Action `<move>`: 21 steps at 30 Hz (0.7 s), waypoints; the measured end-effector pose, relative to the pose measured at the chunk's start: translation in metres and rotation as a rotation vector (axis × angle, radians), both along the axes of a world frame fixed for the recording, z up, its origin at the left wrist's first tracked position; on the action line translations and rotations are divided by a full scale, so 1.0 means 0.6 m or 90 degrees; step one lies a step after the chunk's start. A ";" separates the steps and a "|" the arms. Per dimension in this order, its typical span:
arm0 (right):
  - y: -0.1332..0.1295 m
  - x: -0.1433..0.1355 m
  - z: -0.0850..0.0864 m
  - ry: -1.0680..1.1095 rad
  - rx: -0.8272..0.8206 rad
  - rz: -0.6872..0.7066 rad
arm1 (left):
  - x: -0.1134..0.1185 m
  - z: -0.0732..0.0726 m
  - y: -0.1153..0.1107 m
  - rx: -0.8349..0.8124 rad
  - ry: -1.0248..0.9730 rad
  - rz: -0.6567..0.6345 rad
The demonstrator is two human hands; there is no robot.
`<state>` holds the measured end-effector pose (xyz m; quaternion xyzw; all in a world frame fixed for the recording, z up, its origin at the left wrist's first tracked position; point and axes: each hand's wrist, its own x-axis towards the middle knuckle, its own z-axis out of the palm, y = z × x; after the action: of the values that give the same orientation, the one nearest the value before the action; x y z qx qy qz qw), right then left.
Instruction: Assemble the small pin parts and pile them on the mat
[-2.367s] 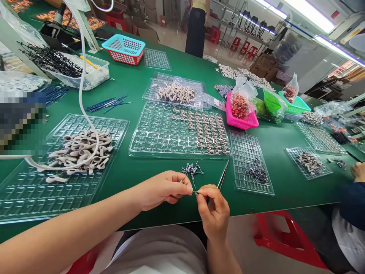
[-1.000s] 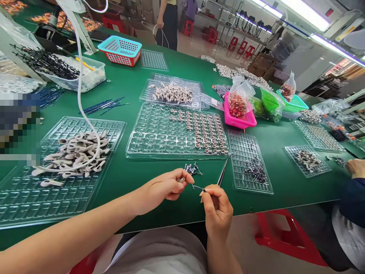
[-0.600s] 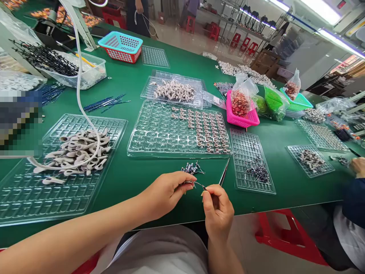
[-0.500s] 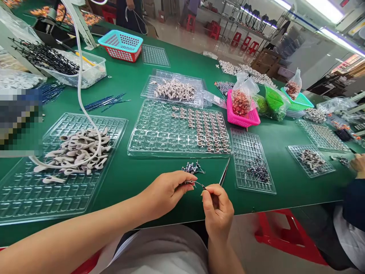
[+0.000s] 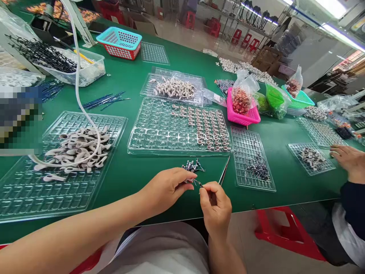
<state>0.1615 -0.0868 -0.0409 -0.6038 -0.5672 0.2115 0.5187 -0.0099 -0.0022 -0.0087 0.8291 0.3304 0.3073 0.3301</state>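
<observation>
My left hand (image 5: 167, 187) pinches a small beige part with a thin wire lead near the table's front edge. My right hand (image 5: 215, 207) pinches the other end of that wire (image 5: 196, 183), close to the left fingertips. Just beyond them lies a small heap of dark wired components (image 5: 191, 166) and a pair of tweezers (image 5: 224, 174) on the green table (image 5: 134, 175). Behind these sits a clear blister tray (image 5: 159, 131), its right half filled with rows of beige parts.
A clear tray with a pile of beige pieces (image 5: 78, 150) and a white hose (image 5: 78, 76) lies at left. A small tray of dark components (image 5: 256, 167) is at right, near a pink basket (image 5: 242, 116). A co-worker's hand (image 5: 348, 160) reaches in at far right.
My hands have drawn closer together over the wire. The co-worker's hand at far right has moved further onto the table. The person standing at the far end has gone from view.
</observation>
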 end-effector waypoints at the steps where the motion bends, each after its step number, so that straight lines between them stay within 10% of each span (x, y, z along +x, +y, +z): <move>1: 0.000 0.000 0.001 -0.001 -0.001 0.005 | 0.000 -0.002 0.001 0.036 0.001 0.000; 21: 0.013 -0.003 0.012 -0.038 -0.043 0.072 | -0.003 -0.015 0.007 0.196 0.060 -0.098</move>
<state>0.1597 -0.0792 -0.0335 -0.5940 -0.6080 0.2413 0.4684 -0.0116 0.0021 -0.0176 0.9061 0.2302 0.2889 0.2062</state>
